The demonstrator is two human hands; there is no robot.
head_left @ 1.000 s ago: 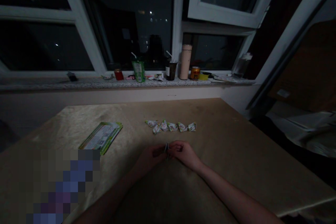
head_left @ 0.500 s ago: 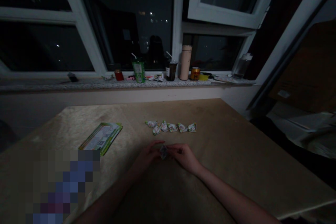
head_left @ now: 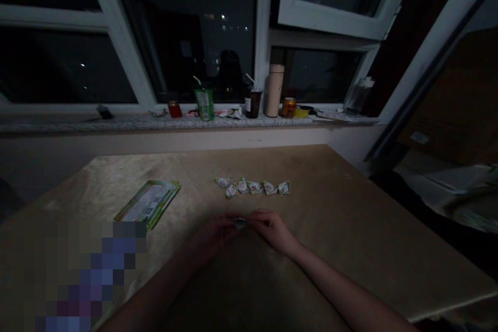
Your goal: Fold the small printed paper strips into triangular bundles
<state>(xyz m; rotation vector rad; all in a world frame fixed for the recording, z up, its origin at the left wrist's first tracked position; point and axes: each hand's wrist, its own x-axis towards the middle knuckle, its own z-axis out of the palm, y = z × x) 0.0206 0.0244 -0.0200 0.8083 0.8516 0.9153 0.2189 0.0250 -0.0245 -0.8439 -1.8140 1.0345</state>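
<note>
Near the middle of the table my left hand [head_left: 218, 229] and my right hand [head_left: 271, 225] meet, fingertips pinched on a small wrapped candy [head_left: 240, 224]. Much of its whitish-grey wrapper is covered by the fingers, and the dim light blurs the detail. Just beyond the hands, several similar wrapped candies [head_left: 254, 187] in white and green wrappers lie in an uneven row. To the left of them rests a flat green and white packet [head_left: 150, 202], its printed side up.
The table [head_left: 342, 228] has a beige cover. A blurred-out patch [head_left: 89, 275] hides its left front. On the windowsill [head_left: 233, 123] stand a green cup [head_left: 204, 102], a dark cup [head_left: 253, 104], a pink flask [head_left: 274, 91], a gold can [head_left: 288, 108] and a red jar [head_left: 175, 109].
Both hands keep their pinch on the candy. It has turned between the fingers and shows less of its wrapper, slightly higher in view. The candies in the row stay put.
</note>
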